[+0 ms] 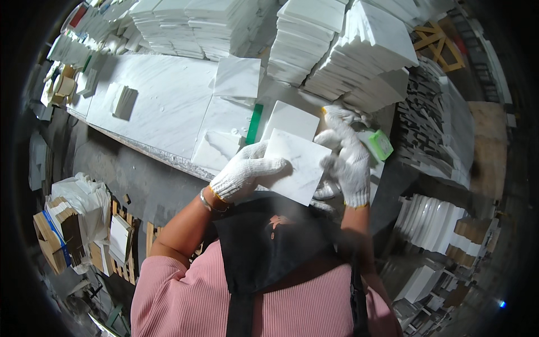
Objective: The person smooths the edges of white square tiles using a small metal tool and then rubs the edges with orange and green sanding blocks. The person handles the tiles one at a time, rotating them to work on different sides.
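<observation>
My left hand (247,168), in a white knit glove, grips the left corner of a square white marble tile (300,165), thumb laid over its face. The tile is tilted above the bench and partly covers another square white tile (292,121) behind it. Beside the tile's right edge is my right hand (351,163), also gloved, with its fingers apart. Whether it touches that edge I cannot tell. White fabric with a yellow edge (335,114) shows by its fingertips. To its right sits a bright green block (380,145).
The marble-topped bench (163,101) carries a green strip (254,123), a broken white piece (216,149) and a small tile stack (119,101). Tall tile stacks (365,50) stand along the back. Dark offcuts (426,112) are piled at right, wrapped tiles (429,222) below them.
</observation>
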`<action>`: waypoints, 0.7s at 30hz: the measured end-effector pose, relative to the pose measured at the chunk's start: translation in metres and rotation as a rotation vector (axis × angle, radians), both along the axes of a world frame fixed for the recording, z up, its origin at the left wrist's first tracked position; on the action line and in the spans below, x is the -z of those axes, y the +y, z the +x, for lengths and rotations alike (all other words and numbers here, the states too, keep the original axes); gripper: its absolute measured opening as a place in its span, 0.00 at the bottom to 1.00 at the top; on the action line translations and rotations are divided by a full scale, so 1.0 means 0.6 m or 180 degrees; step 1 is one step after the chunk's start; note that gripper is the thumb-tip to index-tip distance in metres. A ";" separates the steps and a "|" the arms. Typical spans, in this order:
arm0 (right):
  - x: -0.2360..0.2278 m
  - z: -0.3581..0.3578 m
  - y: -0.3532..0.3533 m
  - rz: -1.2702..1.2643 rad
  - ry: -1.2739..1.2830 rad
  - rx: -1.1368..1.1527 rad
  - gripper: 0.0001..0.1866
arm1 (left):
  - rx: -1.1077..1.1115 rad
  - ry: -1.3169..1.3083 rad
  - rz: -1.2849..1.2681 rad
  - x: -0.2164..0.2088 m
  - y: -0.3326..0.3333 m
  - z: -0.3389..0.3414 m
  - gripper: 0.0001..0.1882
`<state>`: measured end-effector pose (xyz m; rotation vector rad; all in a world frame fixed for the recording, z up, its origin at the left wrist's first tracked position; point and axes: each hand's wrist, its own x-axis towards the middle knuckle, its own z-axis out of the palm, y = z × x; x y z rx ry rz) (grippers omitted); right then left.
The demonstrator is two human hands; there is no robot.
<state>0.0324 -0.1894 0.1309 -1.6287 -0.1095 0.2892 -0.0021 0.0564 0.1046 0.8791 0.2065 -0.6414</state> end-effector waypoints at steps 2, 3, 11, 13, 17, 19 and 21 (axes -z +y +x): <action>0.011 0.031 0.001 0.0094 -0.0352 0.0337 0.33 | 0.0137 -0.0102 0.0054 -0.004 0.004 0.004 0.25; 0.004 0.031 -0.002 0.0118 -0.0247 0.0539 0.31 | 0.0207 -0.0166 0.0062 -0.006 0.006 0.005 0.25; -0.058 0.024 0.053 -0.0938 -0.1021 0.0239 0.20 | 0.0364 -0.0862 0.0680 -0.013 -0.001 0.000 0.27; -0.062 0.020 0.076 -0.1573 -0.1322 0.0102 0.20 | 0.0481 -0.0937 0.0898 -0.016 -0.002 -0.001 0.25; -0.059 0.015 0.066 -0.1781 -0.1094 -0.0304 0.16 | 0.0461 -0.0913 0.0898 -0.011 0.000 0.000 0.26; -0.067 0.011 0.046 -0.1841 -0.0811 -0.0176 0.15 | 0.0265 -0.0819 0.0716 -0.003 0.001 -0.002 0.26; -0.066 0.003 0.024 -0.1673 -0.0703 0.0046 0.13 | 0.0159 -0.0785 0.0665 0.004 0.000 -0.003 0.26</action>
